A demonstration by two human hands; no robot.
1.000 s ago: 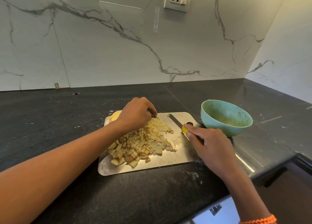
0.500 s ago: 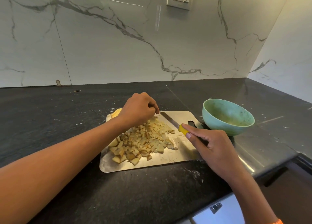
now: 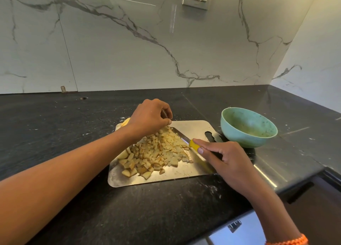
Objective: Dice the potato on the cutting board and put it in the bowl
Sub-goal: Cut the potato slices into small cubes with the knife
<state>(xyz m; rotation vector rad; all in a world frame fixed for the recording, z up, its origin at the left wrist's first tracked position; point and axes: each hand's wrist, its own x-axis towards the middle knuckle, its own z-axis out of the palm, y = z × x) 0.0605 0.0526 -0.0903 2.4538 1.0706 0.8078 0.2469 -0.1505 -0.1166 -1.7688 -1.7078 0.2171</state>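
The right hand (image 3: 227, 160) is closed around the yellow handle of a knife (image 3: 186, 140), whose blade runs up and to the left from that grip along the right edge of the diced potato (image 3: 156, 153) heaped on the metal cutting board (image 3: 190, 126). The left hand (image 3: 148, 118), fingers curled loosely with nothing clearly held, sits over the pile's far end by the blade tip. The green bowl (image 3: 248, 127) stands just right of the grip; no writing is legible.

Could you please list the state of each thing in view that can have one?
Potato: diced, piled on the board.
Cutting board: flat on the counter.
Bowl: upright, no dice inside.
Knife: held, blade against the pile.
Left hand: curled over the pile.
Right hand: gripping the knife.
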